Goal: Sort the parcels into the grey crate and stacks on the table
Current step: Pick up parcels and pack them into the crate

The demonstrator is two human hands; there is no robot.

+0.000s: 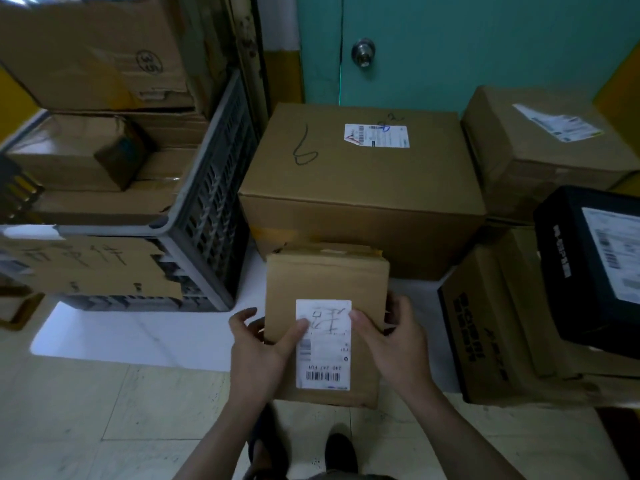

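Close below the camera, a person holds a small brown cardboard parcel [325, 278] in both hands, lifted above the near edge of a low white desk [138, 327]. The left grip [256, 351] clasps the parcel's left edge and the right grip [398, 348] clasps its right edge. Both thumbs press on the top face and the fingers curl round the sides.

The parcel looks stiff and fairly light, since it rides level in a loose clasp. Its far flaps are taped and slightly crushed, so the firm side edges and the underside are probably the best places to hold it.

A white shipping label [323, 344] lies between the two grips, on the top face. It carries large handwritten marker characters, small print, and a barcode with a short code, upside down and too blurred to read surely.

Just beyond the grips stands a large brown cardboard box [360, 188] marked with a handwritten "6" and a white printed label. To the left of the left grip sits a grey slatted plastic crate [214, 188] with parcels inside. A torn cardboard sheet [86, 265] with handwritten characters hangs on its near side. To the right of the right grip lies a brown carton with bold black print [491, 323], and a black box with a white label [568, 271] rests on top of it.
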